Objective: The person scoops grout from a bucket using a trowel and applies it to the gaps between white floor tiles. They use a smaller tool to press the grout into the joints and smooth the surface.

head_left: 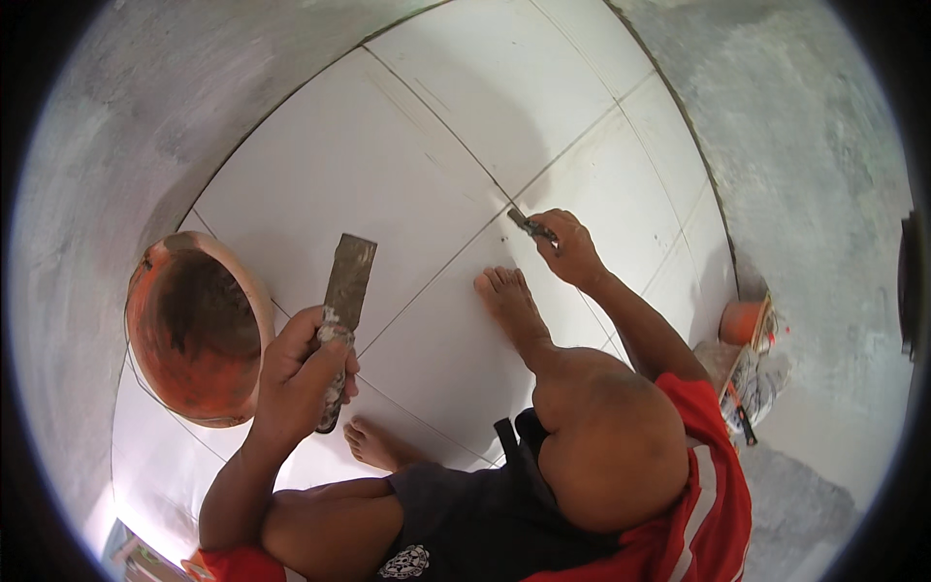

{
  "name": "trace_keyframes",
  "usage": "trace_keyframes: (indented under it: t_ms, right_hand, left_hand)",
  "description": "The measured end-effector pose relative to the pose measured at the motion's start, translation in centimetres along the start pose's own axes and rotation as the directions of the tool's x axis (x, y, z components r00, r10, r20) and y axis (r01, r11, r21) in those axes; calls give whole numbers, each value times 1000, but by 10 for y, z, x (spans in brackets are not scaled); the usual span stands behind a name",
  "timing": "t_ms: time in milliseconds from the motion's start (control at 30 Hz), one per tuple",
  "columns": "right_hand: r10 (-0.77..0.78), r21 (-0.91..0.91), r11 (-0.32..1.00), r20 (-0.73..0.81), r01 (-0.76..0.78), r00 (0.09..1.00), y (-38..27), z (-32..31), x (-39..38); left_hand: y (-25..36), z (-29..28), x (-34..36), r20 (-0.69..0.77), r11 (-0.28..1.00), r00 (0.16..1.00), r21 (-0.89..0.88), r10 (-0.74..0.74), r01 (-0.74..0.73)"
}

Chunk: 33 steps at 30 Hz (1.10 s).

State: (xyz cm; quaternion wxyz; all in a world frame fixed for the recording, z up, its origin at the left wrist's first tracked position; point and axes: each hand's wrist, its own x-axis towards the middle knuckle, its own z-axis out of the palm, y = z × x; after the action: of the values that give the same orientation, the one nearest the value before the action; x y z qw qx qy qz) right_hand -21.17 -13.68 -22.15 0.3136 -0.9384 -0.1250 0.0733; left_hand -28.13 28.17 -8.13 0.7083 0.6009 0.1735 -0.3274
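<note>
My left hand (303, 367) is closed around the stained handle of a putty knife (350, 281), its flat, mortar-smeared blade tilted up above the floor. My right hand (572, 250) pinches a smaller scraper (525, 224) with a dark, dirty handle. The tip of that scraper is at a joint near where several white floor tiles (417, 184) meet; whether it touches is hard to tell. Left of my left hand stands an orange bucket (199, 383) with grey mortar (208, 306) inside, its wall coated with residue.
Bare grey plastered walls (786, 116) bound the floor at left and right. By the right wall sit an orange container (742, 322), a crumpled plastic bag (761, 383) and a tool with an orange and black handle (744, 419). My bare feet (509, 301) rest on the tiles.
</note>
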Motion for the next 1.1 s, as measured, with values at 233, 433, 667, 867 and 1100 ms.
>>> trace_keyframes:
  t_ms: [233,433,667,867,1100]
  right_hand:
    - [168,-154,959,-365,-238,916,49,59,-15]
    - [290,296,924,-138,-240,947,-24,87,-17]
    - [420,523,777,-14,-351,907,-13,79,-9]
    - [146,171,981,-308,-96,940,2,67,3]
    - [-240,-192,954,-27,231,970,-21,95,-37]
  left_hand:
    - [-6,35,9,74,998,996,43,45,-48]
    - [-43,32,-12,-99,987,991,124,-92,104]
    - [-52,54,-11,-28,925,994,364,-110,112]
    - [-53,59,-1,-4,945,989,293,-148,143]
    - [-49,67,8,-45,934,985,312,-166,172]
